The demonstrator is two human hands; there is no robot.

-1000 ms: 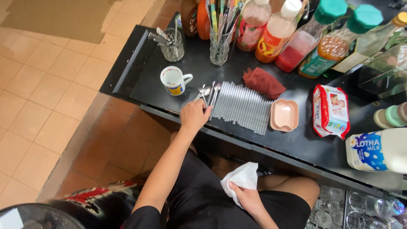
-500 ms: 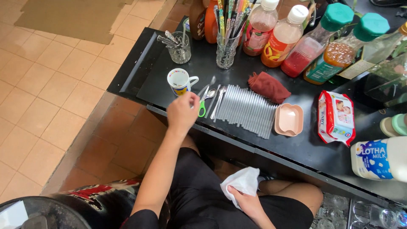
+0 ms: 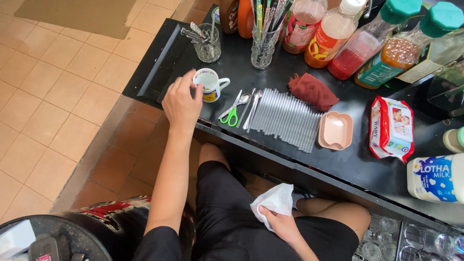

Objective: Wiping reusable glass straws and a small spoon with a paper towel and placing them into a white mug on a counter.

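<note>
Head view looks down on a person sitting at a black table (image 3: 290, 159) with their knees under its near edge. Left hand (image 3: 181, 103) is up at the near left part of the table. Its fingers are loose and spread a little, and the tips are right at the rim of a small white mug (image 3: 207, 85). I cannot tell if they touch the rim yet, and the grip is not closed on anything. Mug stands upright, just past the fingertips and a bit to the right of them, with its handle sticking out to the right, away from the hand. Left hand is much nearer to the mug than the other hand.

Right hand (image 3: 279, 223) is low in the lap, under the table's near edge. It is clenched on a white cloth (image 3: 274, 200).

Just right of the mug lie green scissors (image 3: 231, 115) and 2 spoons (image 3: 250, 107), pointing toward the far edge. Next comes a row of clear straws (image 3: 285, 118), then a pink dish (image 3: 335, 130). A red cloth (image 3: 313, 91) lies behind the straws. A glass of metal tools (image 3: 208, 44) stands near the far left corner.
</note>
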